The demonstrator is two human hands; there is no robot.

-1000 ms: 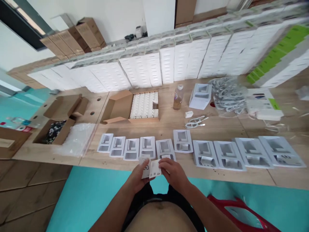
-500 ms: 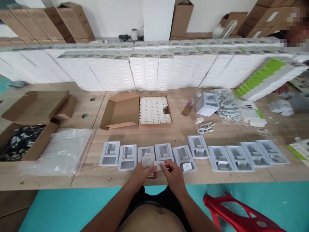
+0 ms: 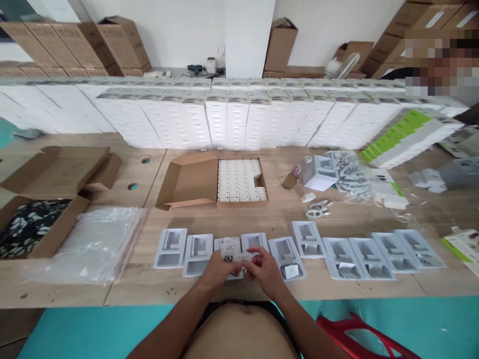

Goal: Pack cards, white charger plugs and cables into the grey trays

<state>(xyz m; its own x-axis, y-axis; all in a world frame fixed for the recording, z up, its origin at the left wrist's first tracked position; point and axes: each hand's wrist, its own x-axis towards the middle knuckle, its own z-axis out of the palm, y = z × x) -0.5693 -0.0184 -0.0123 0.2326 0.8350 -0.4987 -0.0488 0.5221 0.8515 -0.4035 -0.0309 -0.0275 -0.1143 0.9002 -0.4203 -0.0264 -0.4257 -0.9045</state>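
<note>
over the tabletop [image 3: 179, 289], farther in than before, hands [image 3: 265, 273] with cards [image 3: 229, 249]

Bare forearms [image 3: 179, 318], dark trousers [image 3: 211, 309]

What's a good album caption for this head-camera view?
Left hand holding printed white leaflets, right hand at their edge, beside a row of pale plastic trays, an open cardboard box beyond.

I monitor trays [image 3: 288, 263] along the front edge of the worktop [image 3: 277, 214]; behind them, the carton [image 3: 194, 179], with the bottle [image 3: 292, 178] to its right. Stacked boxes [image 3: 239, 119] stand toward the rear edge.
</note>
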